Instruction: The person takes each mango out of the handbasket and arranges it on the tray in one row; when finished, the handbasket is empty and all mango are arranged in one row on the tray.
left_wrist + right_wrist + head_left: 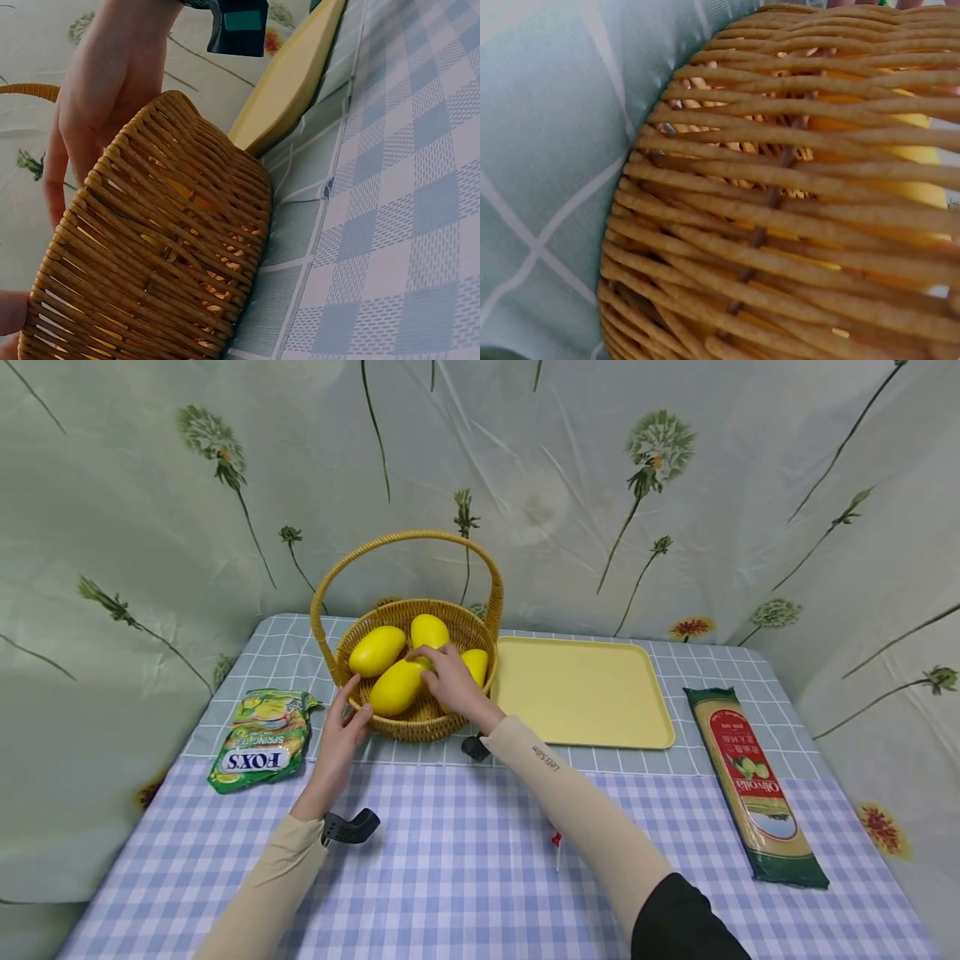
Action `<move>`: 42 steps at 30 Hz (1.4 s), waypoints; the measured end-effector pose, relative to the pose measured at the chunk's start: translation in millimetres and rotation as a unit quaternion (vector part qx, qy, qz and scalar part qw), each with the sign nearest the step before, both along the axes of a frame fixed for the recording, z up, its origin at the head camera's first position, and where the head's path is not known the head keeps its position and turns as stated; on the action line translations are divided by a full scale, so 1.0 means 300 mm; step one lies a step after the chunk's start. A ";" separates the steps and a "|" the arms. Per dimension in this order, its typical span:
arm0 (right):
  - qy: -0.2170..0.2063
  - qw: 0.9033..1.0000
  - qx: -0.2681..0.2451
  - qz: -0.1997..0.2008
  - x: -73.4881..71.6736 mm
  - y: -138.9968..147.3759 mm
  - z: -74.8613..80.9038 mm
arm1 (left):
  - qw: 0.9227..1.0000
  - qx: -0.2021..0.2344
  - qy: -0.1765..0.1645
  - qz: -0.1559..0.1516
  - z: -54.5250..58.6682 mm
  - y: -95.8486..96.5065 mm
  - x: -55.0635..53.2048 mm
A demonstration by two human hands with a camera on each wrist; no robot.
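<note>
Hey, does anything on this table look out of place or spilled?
Nothing looks spilled. The green bag left of the basket lies askew, lettering upside down. A small red-and-white thing, too tiny to identify, lies alone by the right sleeve.

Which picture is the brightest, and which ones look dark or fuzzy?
Head view: brightest and clearest, with faint shadows on the checked cloth and a pale shine on the yellow fruits; left wrist view: dimmer and tilted, the basket's near side in shade; right wrist view: dim too and a bit fuzzy, the basket filling most of it.
</note>
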State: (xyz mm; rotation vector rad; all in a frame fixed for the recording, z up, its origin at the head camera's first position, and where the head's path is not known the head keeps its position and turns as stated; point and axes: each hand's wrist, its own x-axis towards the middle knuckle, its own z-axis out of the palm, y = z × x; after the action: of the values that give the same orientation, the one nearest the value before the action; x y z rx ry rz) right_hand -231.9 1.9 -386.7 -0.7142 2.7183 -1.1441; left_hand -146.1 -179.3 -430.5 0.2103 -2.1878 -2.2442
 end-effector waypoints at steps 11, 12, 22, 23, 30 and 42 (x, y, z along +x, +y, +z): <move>0.009 0.999 -0.023 0.037 -0.017 0.007 0.002 | 1.000 0.002 -0.001 -0.003 -0.001 0.002 -0.004; 0.002 0.999 -0.021 0.043 -0.016 0.007 0.000 | 1.000 0.001 -0.002 -0.004 -0.001 0.002 -0.004; -0.039 0.995 -0.015 0.088 0.004 0.001 -0.002 | 1.000 -0.009 -0.010 -0.002 0.007 0.006 0.002; -0.038 0.995 -0.028 0.087 0.003 0.004 -0.004 | 1.000 -0.011 -0.011 -0.002 0.007 0.006 0.002; -0.100 0.971 -0.206 0.069 -0.012 0.077 0.015 | 1.000 -0.013 -0.017 0.008 0.004 0.006 0.001; -0.125 0.941 -0.313 -0.022 -0.069 0.373 0.029 | 1.000 -0.011 -0.017 0.012 0.001 0.007 0.001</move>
State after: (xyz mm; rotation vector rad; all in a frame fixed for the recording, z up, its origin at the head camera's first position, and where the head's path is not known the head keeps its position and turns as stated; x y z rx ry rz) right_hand -252.5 113.9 -378.2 -0.5128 2.1614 -1.9872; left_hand -145.7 -177.1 -430.0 0.2752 -2.2137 -2.2204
